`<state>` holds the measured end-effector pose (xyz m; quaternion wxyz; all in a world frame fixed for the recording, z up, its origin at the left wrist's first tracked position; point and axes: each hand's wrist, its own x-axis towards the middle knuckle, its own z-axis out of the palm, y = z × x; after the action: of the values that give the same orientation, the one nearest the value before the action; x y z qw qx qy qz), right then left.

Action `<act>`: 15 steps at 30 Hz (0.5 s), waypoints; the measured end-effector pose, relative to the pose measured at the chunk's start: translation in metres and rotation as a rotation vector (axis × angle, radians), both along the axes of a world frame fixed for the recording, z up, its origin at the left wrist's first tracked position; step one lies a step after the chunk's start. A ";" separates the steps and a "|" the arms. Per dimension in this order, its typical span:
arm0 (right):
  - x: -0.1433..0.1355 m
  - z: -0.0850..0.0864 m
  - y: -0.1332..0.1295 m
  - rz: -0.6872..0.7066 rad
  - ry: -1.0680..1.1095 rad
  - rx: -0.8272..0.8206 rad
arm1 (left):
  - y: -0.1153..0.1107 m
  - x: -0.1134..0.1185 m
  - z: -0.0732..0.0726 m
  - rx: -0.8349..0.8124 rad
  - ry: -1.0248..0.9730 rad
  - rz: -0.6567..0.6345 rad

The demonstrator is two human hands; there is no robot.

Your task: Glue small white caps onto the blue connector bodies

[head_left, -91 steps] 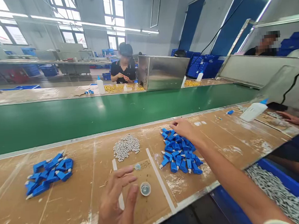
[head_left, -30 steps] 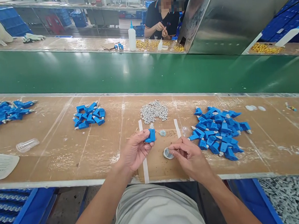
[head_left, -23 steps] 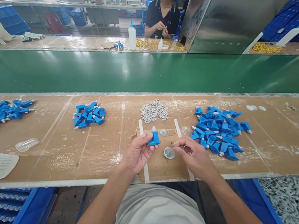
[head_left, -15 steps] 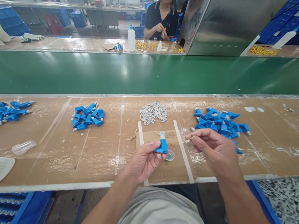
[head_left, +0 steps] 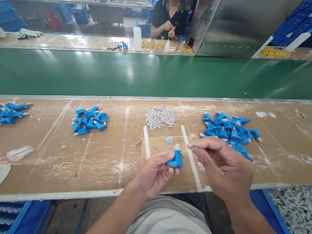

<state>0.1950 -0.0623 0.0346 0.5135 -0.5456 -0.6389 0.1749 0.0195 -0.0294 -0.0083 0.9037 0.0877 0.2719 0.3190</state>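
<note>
My left hand (head_left: 154, 175) is closed around a blue plastic piece (head_left: 178, 160) with a white tip, holding it over the cardboard mat (head_left: 162, 145). Between thumb and fingers of my right hand (head_left: 226, 167) is a thin toothpick-like stick (head_left: 185, 151). Its far end reaches the upper right side of the blue piece; whether it touches, I cannot tell. Just beyond the piece lies a small clear dish (head_left: 169, 140), with another thin stick resting by it. Farther back is a heap of small grey-white pieces (head_left: 160, 117).
Similar blue pieces lie in a heap (head_left: 228, 128) to the right, a smaller heap (head_left: 90, 120) and another at far left. A clear plastic cup (head_left: 20, 153) lies on its side. Beyond a green belt (head_left: 115, 70), a co-worker (head_left: 170, 23) handles small parts near a white bottle (head_left: 137, 38).
The stick in my right hand has come left to the blue piece. My left hand has shifted the piece slightly right and closer to me, away from the dish.
</note>
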 end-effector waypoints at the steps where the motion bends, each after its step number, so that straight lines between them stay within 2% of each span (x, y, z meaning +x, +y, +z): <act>1: 0.000 -0.001 0.000 0.004 0.004 -0.003 | 0.000 0.000 -0.001 -0.002 -0.005 0.001; 11: -0.003 -0.004 0.001 0.030 -0.037 0.011 | 0.000 0.001 0.002 -0.011 0.012 0.000; 15: -0.001 -0.003 0.002 0.042 -0.110 0.070 | 0.000 0.001 0.002 0.004 0.006 -0.013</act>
<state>0.1940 -0.0599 0.0312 0.4926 -0.5227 -0.6829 0.1331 0.0205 -0.0296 -0.0059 0.9048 0.0921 0.2735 0.3132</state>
